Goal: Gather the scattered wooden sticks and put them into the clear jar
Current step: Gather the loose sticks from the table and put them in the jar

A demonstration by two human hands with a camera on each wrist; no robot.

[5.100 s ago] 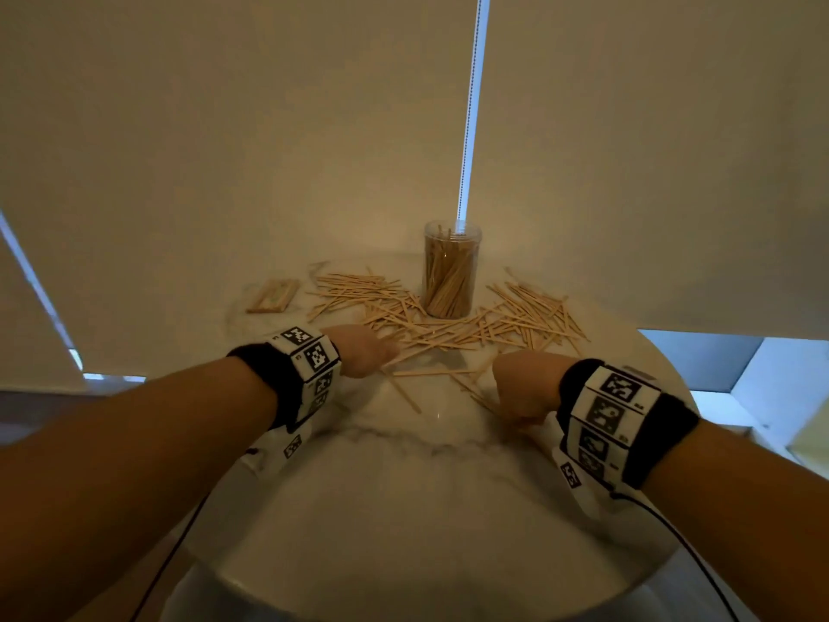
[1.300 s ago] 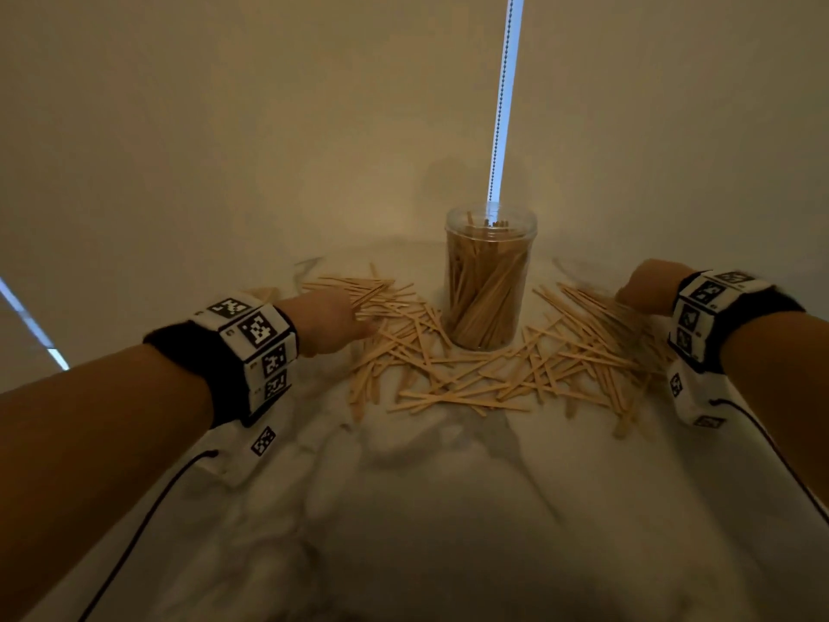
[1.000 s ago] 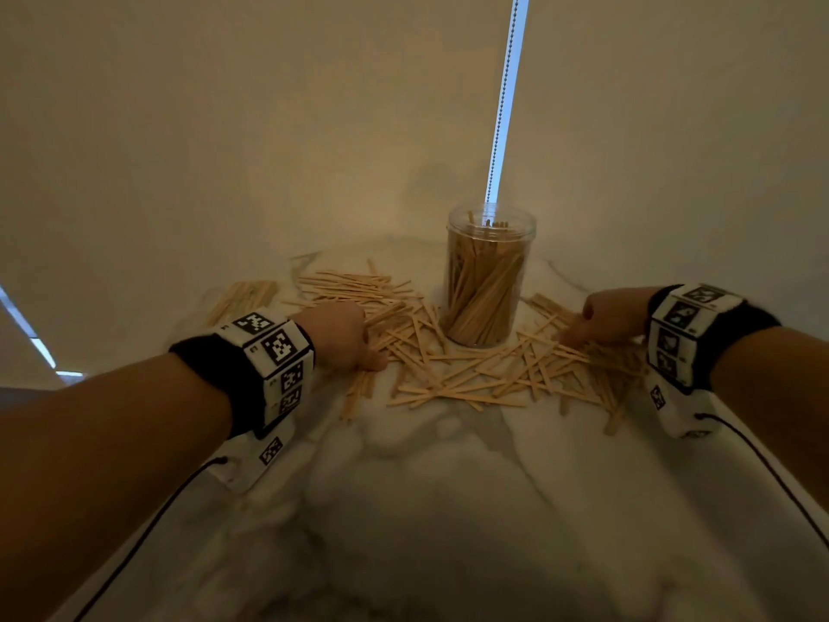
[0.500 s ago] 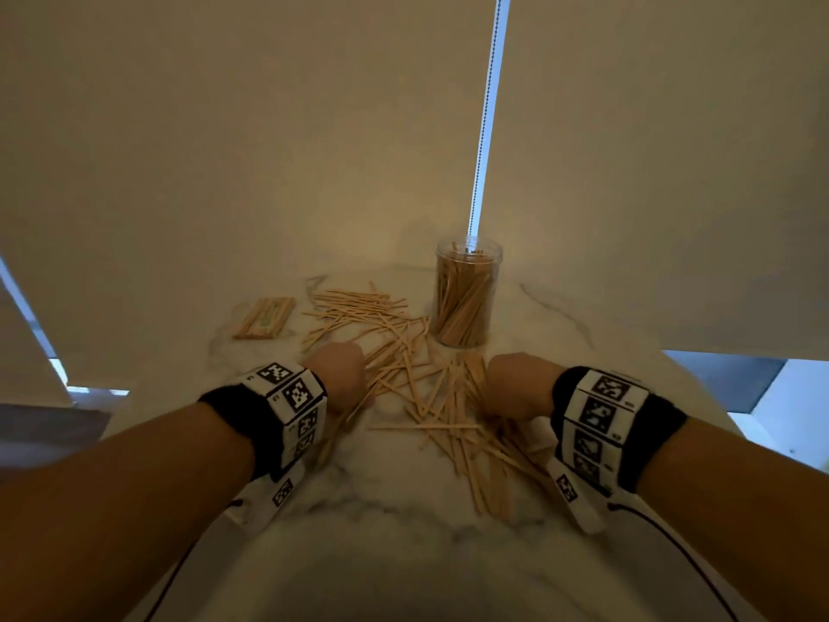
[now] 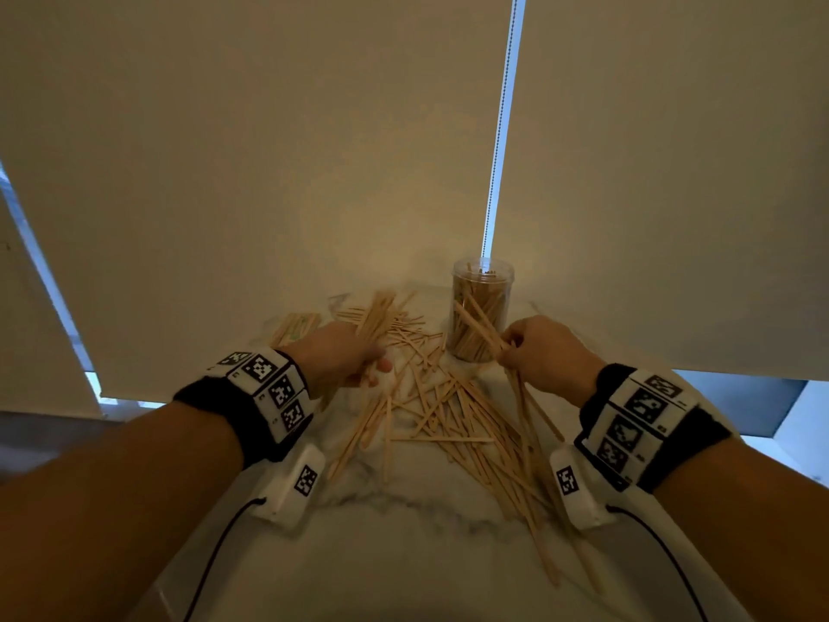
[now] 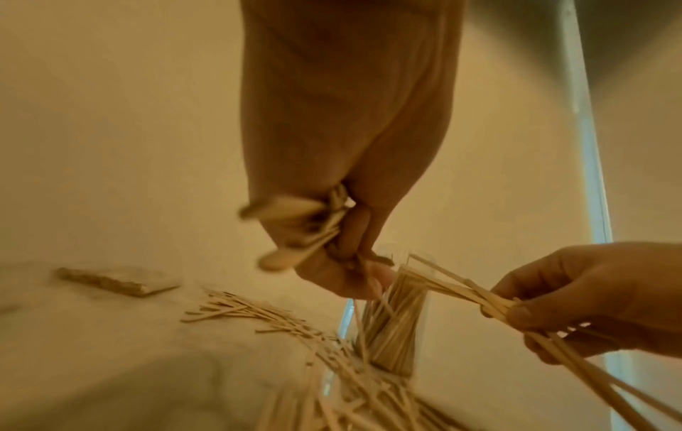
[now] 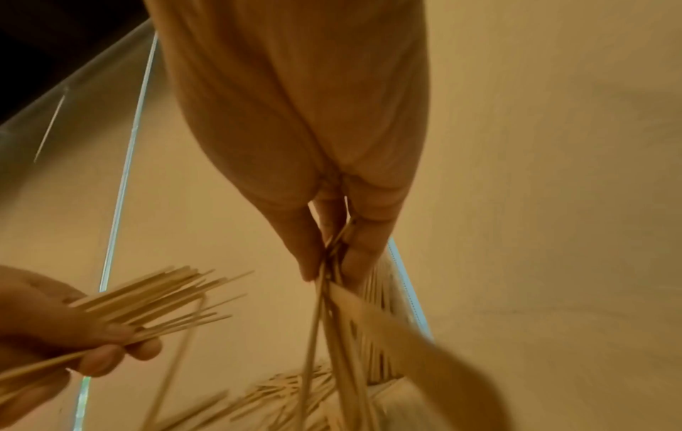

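Note:
A clear jar (image 5: 481, 309), partly filled with wooden sticks, stands at the back of the marble table (image 5: 403, 554). Loose wooden sticks (image 5: 448, 410) lie in a heap in front of it. My left hand (image 5: 345, 352) grips a bundle of sticks (image 5: 377, 314) lifted off the table, left of the jar. My right hand (image 5: 538, 352) grips another bundle (image 5: 520, 397) just right of the jar's base, its ends hanging down to the heap. The left wrist view shows my left hand (image 6: 343, 233) curled round its sticks, and the right wrist view shows my right hand (image 7: 332, 253) pinching its bundle (image 7: 343, 335).
A small flat pack of sticks (image 5: 294, 327) lies at the back left of the table. Closed roller blinds hang right behind the table, with a bead chain (image 5: 498, 141) above the jar. Wrist bands and cables trail from both forearms.
Both hands, which were sweeping the sticks together on the table, have closed on bundles and lifted them toward the jar. The heap now lies nearer the middle.

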